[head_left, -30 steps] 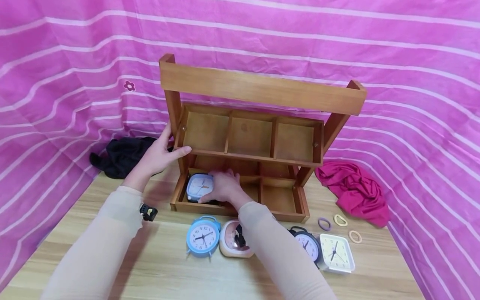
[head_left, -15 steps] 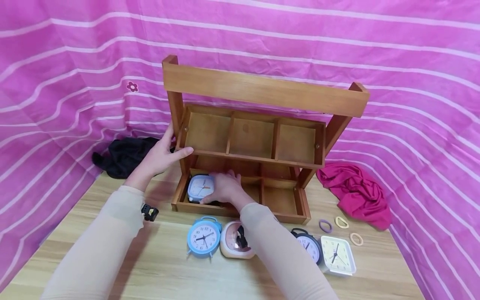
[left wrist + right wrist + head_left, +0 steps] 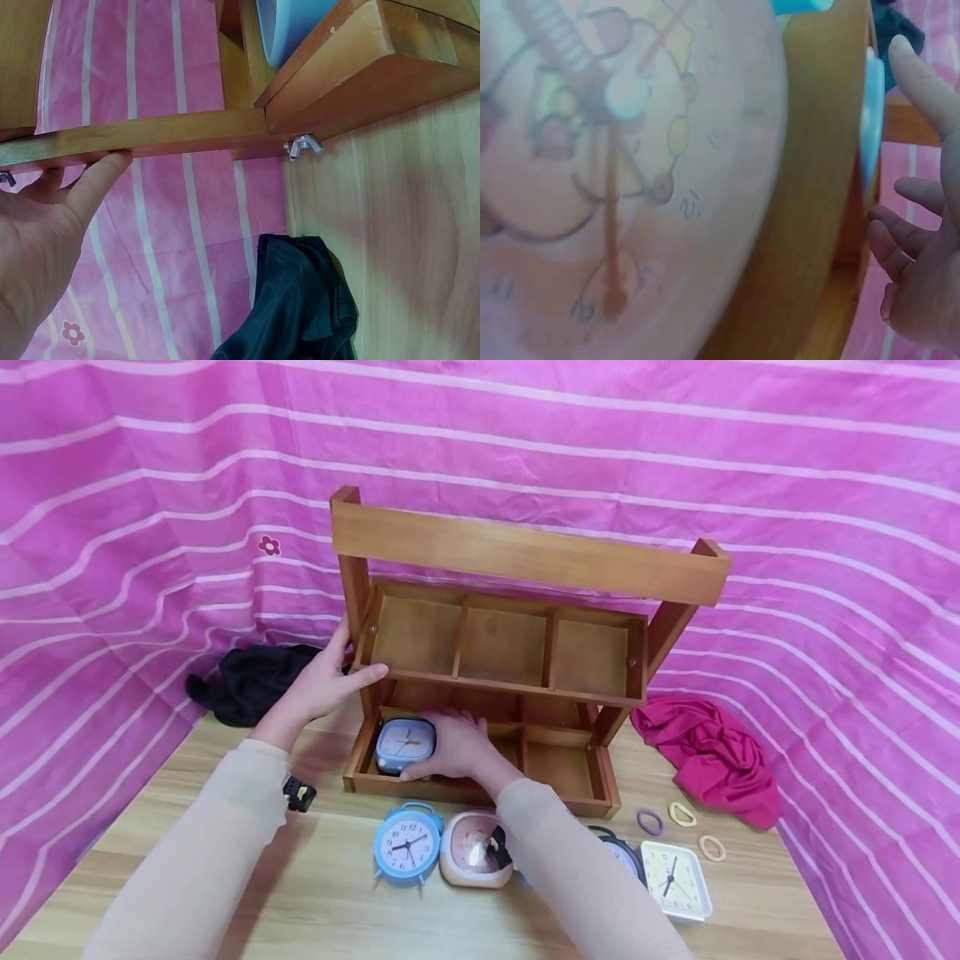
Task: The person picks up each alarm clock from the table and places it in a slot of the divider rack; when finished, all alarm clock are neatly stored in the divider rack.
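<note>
I count five clocks [image 3: 406, 847], and possibly one more is hidden under the right sleeve [image 3: 585, 877]; three rings [image 3: 683, 814], two cloths [image 3: 708, 760], one wooden rack [image 3: 525, 550], two hands [image 3: 322, 681].

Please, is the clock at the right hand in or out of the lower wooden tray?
In: the clock sits within the lower tray, behind its front wall, beside the right hand.

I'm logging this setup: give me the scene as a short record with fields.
Left grip: on the left upright of the wooden rack
Right grip: at the right edge of the square blue clock, firmness unclear
Clock's place: lower left compartment
In front: round blue clock, pink clock, dark clock (partly hidden), white clock
Left of rack: black cloth
Right of rack: crimson cloth
</note>
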Action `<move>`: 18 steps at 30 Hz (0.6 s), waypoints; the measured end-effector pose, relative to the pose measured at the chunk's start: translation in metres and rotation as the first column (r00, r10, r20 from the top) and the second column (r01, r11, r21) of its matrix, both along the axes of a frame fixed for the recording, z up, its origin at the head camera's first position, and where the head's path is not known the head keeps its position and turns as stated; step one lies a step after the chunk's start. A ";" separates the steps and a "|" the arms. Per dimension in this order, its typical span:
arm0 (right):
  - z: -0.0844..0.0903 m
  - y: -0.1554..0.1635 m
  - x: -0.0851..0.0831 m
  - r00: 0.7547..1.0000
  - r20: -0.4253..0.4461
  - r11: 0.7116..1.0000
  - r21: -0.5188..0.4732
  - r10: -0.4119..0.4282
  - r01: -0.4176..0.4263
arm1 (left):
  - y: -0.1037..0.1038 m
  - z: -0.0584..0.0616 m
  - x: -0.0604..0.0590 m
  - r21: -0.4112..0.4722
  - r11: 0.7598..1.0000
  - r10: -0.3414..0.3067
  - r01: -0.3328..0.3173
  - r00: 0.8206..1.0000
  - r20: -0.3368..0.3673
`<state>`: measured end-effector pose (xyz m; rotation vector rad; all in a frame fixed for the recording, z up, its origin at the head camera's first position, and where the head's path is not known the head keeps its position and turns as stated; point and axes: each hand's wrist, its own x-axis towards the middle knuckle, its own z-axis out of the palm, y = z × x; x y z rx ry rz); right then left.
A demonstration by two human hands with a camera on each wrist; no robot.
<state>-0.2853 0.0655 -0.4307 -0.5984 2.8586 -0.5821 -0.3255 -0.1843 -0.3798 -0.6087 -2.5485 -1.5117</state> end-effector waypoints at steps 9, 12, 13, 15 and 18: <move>0.017 0.025 0.039 0.988 -0.113 0.994 0.020 0.108 -0.106 | 0.006 0.003 0.000 -0.011 1.000 -0.013 0.013 1.000 0.004; 0.016 0.030 0.059 0.979 -0.139 0.989 0.027 0.149 -0.146 | 0.005 0.001 0.003 -0.030 1.000 -0.006 0.006 1.000 0.014; 0.016 0.031 0.066 0.977 -0.140 0.987 0.024 0.160 -0.158 | 0.004 0.001 0.004 -0.035 0.999 -0.003 0.003 1.000 0.013; 0.014 0.032 0.079 0.973 -0.144 0.984 0.019 0.180 -0.180 | 0.003 0.001 0.005 -0.038 0.999 -0.002 0.002 1.000 0.007; 0.009 0.031 0.095 0.966 -0.157 0.979 0.034 0.205 -0.202 | 0.002 0.002 0.004 -0.037 0.999 -0.006 0.006 1.000 -0.004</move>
